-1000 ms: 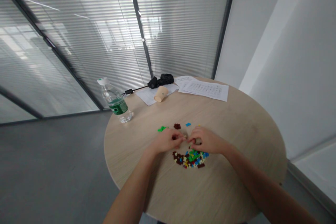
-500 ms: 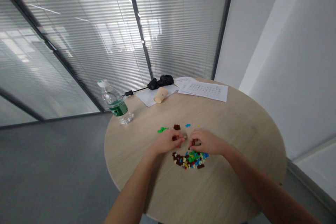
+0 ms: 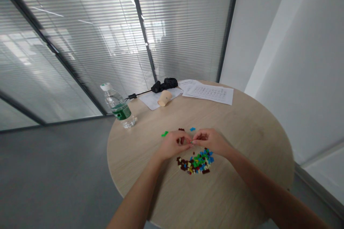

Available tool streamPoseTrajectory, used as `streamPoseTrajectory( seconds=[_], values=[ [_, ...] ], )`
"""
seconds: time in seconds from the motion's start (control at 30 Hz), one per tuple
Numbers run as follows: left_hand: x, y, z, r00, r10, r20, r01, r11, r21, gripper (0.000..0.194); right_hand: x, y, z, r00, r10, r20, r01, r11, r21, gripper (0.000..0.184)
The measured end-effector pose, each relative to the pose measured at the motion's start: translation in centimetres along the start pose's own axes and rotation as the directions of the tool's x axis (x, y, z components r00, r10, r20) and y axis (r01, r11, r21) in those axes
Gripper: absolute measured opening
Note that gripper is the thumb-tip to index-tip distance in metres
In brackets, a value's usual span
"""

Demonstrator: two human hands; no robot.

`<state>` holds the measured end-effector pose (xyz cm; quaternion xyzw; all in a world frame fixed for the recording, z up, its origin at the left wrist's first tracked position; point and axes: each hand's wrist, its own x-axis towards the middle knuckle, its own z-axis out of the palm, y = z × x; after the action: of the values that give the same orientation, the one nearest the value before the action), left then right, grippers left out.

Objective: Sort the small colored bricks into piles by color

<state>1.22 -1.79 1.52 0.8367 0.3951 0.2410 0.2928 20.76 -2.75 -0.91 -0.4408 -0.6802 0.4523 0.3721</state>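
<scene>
Bricks [image 3: 195, 163], small plastic ones, are in a loose mixed heap on the table [image 3: 247, 132], just on my side of my hands. Going big to small: table is round, pale wood. Left hand [image 3: 173, 145] and right hand [image 3: 214, 142] face each other above it, fingertips nearly meeting. Bottle [image 3: 121, 110], green label, stands near the left edge. Papers [image 3: 211, 92] lie at the far edge, printed. Black bundle [image 3: 165, 84] with a cord beside them; can't tell what it is. Cup [image 3: 165, 98] lies tipped over on a sheet.

Smaller groups beyond my hands: brown bits [image 3: 181, 129], partly hidden by my left hand; green bits [image 3: 165, 134] just past its knuckles; blue bits [image 3: 192, 129] nearer the right. One brown brick [image 3: 194, 153] sits alone between hands and heap.

Smallest: piece [image 3: 191, 142], greenish, pinched between thumb and forefinger of my left; right thumb and forefinger are closed on it too, as far as I can tell. Exact shape too small to read. Other fingers curl loosely.

Handling, my guess: very light, hard, stiff, smooth enough to skid or flick away, not fragile. Best held by opposite side faces, tips only, leaving top and underside free.
</scene>
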Motion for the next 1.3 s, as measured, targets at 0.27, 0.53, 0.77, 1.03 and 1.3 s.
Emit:
streamPoseTrajectory(
  seconds=[0.27,0.53,0.77,1.03,1.3],
  values=[
    [0.2,-0.6,-0.5,0.999,0.030,-0.021,-0.028,0.998,0.054,0.012,-0.1,-0.2,0.2,1.000,-0.001,0.012,0.001,1.000,0.009,0.016],
    [-0.9,-3.8,-4.7,0.931,-0.261,-0.257,0.346,0.856,0.384,0.016,-0.2,-0.4,-0.3,0.995,0.075,-0.063,-0.078,0.996,-0.049,0.021],
    [-1.2,-4.1,-4.9,0.916,-0.330,-0.230,0.400,0.800,0.447,0.017,-0.3,-0.4,-0.4,0.998,0.032,-0.053,-0.039,0.991,-0.126,0.018],
    [-1.3,-3.5,-5.0,0.919,-0.328,-0.219,0.394,0.797,0.458,0.014,-0.4,-0.7,-0.6,0.999,0.019,-0.044,-0.028,0.977,-0.212,0.017],
    [-1.1,-3.7,-4.8,0.917,-0.321,-0.237,0.395,0.815,0.425,0.014,-0.6,-0.1,-1.1,0.980,-0.147,0.131,0.190,0.882,-0.431,0.011]
  ],
)
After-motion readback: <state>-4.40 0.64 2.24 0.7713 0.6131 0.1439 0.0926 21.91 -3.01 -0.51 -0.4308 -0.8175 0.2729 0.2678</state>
